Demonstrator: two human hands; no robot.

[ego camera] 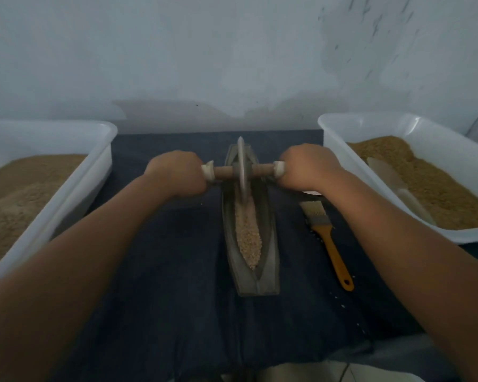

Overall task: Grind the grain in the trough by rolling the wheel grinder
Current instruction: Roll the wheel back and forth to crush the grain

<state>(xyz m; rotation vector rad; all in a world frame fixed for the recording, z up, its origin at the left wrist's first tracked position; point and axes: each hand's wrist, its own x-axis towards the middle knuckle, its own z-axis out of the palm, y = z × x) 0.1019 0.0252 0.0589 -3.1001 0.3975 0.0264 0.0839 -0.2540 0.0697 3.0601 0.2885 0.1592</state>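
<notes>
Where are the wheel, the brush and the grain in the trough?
wheel [241, 155], head view, upper disc edge.
brush [332, 253], head view, orange handle.
grain [249, 235], head view, middle of the pile.

Dim, flat, bluish light, soft shadow on the wall [232, 64], overall soft focus, motion blur on the wheel [242, 172], wide-angle stretching at edges

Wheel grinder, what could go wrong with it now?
The wheel grinder sits near the trough's far end, so a push further might run it off the tip. Grain is heaped in the near part; rolling back fast could spill it over the rim onto the dark cloth, where stray grains lie.
</notes>
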